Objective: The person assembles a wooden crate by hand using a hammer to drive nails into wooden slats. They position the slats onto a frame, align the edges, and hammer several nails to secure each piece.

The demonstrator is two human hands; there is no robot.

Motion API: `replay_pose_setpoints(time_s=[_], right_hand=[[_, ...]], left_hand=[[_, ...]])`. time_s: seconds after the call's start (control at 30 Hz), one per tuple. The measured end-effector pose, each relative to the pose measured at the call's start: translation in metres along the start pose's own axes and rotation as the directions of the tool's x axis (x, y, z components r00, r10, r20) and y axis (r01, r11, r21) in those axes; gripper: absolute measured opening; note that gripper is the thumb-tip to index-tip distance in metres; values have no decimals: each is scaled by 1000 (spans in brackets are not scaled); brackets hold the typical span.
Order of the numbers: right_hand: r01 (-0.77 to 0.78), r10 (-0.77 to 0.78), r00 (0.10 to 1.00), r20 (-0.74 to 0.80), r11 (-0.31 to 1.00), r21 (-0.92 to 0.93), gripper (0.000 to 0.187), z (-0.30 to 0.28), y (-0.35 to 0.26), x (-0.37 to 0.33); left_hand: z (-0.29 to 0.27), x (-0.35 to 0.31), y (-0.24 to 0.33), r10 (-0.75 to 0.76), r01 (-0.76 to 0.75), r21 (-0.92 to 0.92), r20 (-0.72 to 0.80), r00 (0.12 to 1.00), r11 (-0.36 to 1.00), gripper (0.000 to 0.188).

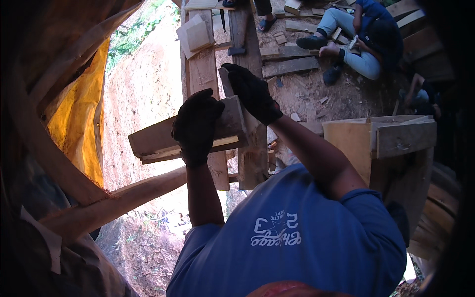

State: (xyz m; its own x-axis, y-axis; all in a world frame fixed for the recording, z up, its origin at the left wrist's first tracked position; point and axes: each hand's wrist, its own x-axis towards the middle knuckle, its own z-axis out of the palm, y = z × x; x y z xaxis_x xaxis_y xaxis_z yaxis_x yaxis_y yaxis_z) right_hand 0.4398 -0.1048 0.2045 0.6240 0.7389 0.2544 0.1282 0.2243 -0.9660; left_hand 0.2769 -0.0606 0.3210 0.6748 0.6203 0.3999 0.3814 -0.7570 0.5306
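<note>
My left hand point(198, 126), in a black glove, is wrapped over a long wooden piece point(153, 141) that looks built of boards, with a paler strip along its lower edge. The piece lies crosswise over the planks of a wooden bench point(204, 74), its left end jutting past them. Just beyond its right end, my right hand point(251, 91), also gloved in black, is closed on a short flat piece of wood point(225, 81). The fingertips of the right hand are partly hidden.
Thin wooden squares point(196, 35) and a dark block point(236, 51) lie on the bench. At right stands a wooden box point(349, 143). A person point(371, 39) sits among scattered boards point(292, 67); another crouches at far right. A pole point(143, 195) and orange tarp point(79, 114) are left.
</note>
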Motion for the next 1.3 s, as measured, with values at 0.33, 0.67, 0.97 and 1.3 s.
replay_pose_setpoints(time_s=[0.33, 0.67, 0.97, 1.3], right_hand=[[10, -11, 999, 33, 998, 55, 36, -9, 13, 1], [255, -247, 964, 101, 964, -71, 37, -18, 34, 3], [216, -208, 974, 88, 971, -100, 35, -16, 40, 1], [187, -190, 981, 48, 980, 64, 35, -8, 47, -4]], left_hand=[[7, -10, -6, -172, 109, -508, -78, 982, 854, 23], [17, -5, 3, 99, -113, -54, -210, 973, 992, 22], [18, -9, 2, 245, -219, 146, -190, 951, 965, 22], [17, -7, 3, 289, -267, 156, -141, 947, 951, 12]])
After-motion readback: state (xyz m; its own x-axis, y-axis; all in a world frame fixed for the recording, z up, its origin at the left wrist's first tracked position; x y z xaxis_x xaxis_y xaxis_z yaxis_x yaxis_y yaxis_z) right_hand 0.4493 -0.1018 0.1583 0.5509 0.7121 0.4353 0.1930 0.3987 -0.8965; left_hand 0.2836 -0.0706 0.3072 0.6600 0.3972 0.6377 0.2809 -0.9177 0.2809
